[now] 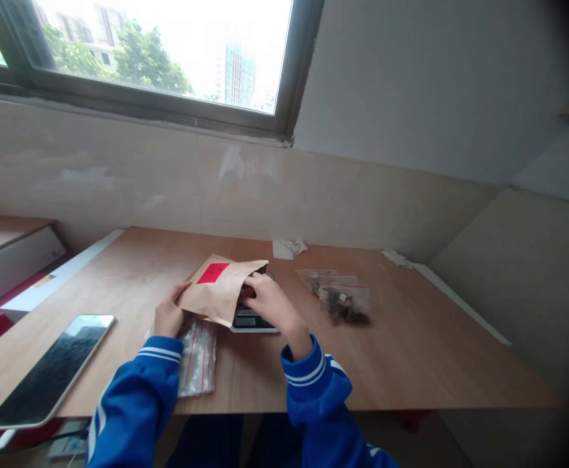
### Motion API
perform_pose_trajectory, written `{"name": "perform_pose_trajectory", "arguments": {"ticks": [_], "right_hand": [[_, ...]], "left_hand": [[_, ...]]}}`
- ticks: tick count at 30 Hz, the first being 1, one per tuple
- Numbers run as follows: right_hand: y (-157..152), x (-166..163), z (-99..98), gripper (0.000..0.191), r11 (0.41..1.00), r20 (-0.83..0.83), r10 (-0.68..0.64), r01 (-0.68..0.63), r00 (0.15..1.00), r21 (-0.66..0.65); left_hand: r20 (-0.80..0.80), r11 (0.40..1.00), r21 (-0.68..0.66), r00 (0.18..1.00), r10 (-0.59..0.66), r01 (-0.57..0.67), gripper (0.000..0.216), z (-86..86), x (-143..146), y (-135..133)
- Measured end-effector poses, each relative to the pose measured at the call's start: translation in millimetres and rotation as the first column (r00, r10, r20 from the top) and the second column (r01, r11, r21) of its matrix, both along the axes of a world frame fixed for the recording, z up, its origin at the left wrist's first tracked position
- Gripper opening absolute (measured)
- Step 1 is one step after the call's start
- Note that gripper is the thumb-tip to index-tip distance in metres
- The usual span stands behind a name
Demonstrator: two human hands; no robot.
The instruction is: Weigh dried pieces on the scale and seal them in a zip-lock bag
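Observation:
My left hand (170, 311) grips the lower left end of a brown kraft paper bag (221, 296) with a red label (212, 273). The bag is tilted, its mouth facing right. At that mouth is my right hand (267, 300), its fingers reaching inside; the bag hides their tips and anything they may hold. Partly covered by the bag and my right hand, a small digital scale (248, 323) shows its display at the front edge. Clear zip bags with red seal lines (199, 357) lie below my left hand.
Zip bags holding dark brown pieces (345, 302) lie right of the scale. A phone (53, 367) with a cable plugged in rests at the table's left front. Crumpled paper (295, 246) sits at the back edge of the wooden table (411, 351), against the wall below a window.

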State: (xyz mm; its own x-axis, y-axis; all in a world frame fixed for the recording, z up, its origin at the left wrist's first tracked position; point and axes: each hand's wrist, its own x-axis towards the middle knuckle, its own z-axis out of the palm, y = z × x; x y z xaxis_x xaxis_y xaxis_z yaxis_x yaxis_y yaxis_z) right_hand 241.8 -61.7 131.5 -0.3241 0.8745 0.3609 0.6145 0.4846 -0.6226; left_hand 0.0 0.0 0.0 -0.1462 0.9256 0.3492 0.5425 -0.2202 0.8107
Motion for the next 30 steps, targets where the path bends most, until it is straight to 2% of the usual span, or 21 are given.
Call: {"name": "perform_pose_trajectory", "arguments": {"ticks": [6, 12, 17, 19, 21, 25, 30], "right_hand": [[-6.1, 8.3, -0.4, 0.025, 1.0, -0.187, 0.016, -0.012, 0.982, 0.024], [-12.5, 22.8, -9.5, 0.027, 0.999, -0.411, 0.016, -0.003, 0.912, 0.033], [-12.3, 41.0, -37.3, 0.03, 0.998, -0.673, -0.058, 0.019, 0.737, -0.064], [-8.5, 50.7, -54.2, 0.032, 0.991, -0.734, -0.126, 0.048, 0.667, -0.127], [-3.3, 60.4, -71.8, 0.034, 0.976, -0.743, -0.215, 0.115, 0.634, -0.183], [6.7, 72.3, -100.5, 0.038, 0.951, -0.664, -0.308, 0.21, 0.681, -0.226], [15.1, 67.9, -116.4, 0.047, 0.951, -0.547, -0.308, 0.243, 0.778, -0.191]], "left_hand": [[0.031, 1.0, -0.011, 0.999, -0.012, 0.012, 0.046, -3.7, -2.6, 1.7], [0.023, 0.999, -0.043, 1.0, 0.011, -0.01, 0.045, -5.5, -4.7, 3.2], [0.081, 0.999, -0.045, 0.997, -0.001, 0.005, 0.046, -8.4, -4.1, 5.8], [0.082, 0.999, -0.048, 0.997, 0.004, 0.0, 0.047, -8.3, -3.9, 6.2], [0.065, 0.999, -0.051, 0.998, 0.009, -0.005, 0.047, -7.0, -3.8, 5.7], [0.029, 0.998, -0.052, 0.999, 0.019, -0.018, 0.046, -2.8, -3.5, 3.6], [0.013, 0.998, -0.052, 1.0, 0.022, -0.021, 0.045, -1.2, -3.0, 2.5]]}}
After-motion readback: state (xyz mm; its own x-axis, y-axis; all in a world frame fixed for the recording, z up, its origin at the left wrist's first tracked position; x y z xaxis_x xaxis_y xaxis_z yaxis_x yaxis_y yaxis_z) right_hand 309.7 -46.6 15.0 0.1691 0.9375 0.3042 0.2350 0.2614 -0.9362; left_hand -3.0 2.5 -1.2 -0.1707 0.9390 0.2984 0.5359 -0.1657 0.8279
